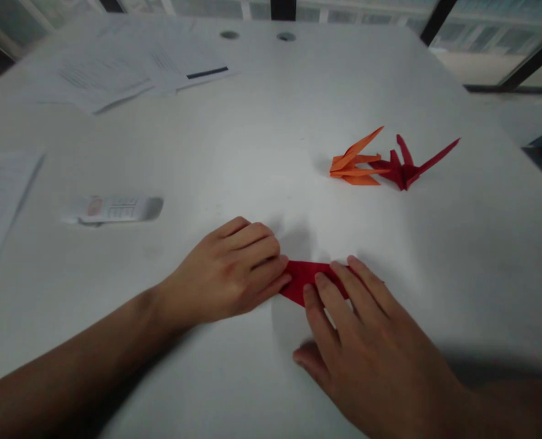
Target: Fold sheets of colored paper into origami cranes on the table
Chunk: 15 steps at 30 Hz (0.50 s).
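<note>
A folded piece of red paper [303,278] lies on the white table between my two hands. My left hand [246,268] has its fingers curled and pinched on the paper's left end. Across the right part of the paper, my right hand [357,323] lies with its fingers stretched out and the fingertips pressing on it; the thumb rests apart, below the paper. Part of the paper is hidden under the right fingers. Beyond the hands stand an orange origami crane [353,167] and a red origami crane [405,171], close together and touching or overlapping.
A white tube-like object with printing [119,209] lies to the left. Printed sheets [106,73] are spread at the far left, and another sheet [0,195] is at the left edge. Two round holes [286,37] sit near the table's far edge, before windows.
</note>
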Motion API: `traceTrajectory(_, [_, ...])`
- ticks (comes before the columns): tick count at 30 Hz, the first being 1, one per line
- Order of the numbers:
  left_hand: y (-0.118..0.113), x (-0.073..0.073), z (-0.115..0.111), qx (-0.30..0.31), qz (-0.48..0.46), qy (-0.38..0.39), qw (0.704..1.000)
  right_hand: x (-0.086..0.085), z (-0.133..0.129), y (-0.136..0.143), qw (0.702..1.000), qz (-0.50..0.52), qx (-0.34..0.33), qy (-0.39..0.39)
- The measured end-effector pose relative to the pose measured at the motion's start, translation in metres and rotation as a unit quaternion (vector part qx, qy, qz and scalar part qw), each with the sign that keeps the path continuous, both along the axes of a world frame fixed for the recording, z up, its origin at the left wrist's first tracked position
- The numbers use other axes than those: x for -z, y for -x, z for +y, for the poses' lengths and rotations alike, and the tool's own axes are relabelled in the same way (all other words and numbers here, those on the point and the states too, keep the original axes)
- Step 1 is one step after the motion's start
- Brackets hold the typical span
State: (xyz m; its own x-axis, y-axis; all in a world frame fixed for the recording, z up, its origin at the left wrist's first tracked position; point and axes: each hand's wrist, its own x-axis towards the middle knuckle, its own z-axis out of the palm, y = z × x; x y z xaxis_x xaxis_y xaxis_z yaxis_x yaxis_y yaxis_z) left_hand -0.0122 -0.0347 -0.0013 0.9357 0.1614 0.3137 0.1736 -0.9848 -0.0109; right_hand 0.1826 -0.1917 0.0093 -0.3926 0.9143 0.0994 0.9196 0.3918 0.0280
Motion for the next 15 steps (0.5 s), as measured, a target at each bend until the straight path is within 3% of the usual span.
traceTrajectory(6, [-0.003, -0.004, 0.000, 0.021, -0.010, -0.012, 1.000, -0.012, 0.021, -0.015, 0.998, 0.065, -0.028, 0.001])
traceTrajectory(11, [-0.003, -0.006, -0.002, 0.050, -0.026, -0.012, 0.998, 0.000, 0.023, -0.022, 0.995, 0.071, -0.073, -0.006])
traceTrajectory(15, [-0.003, -0.007, -0.009, 0.084, -0.004, 0.045, 0.995, 0.009, 0.023, -0.029, 0.992, 0.093, -0.073, -0.031])
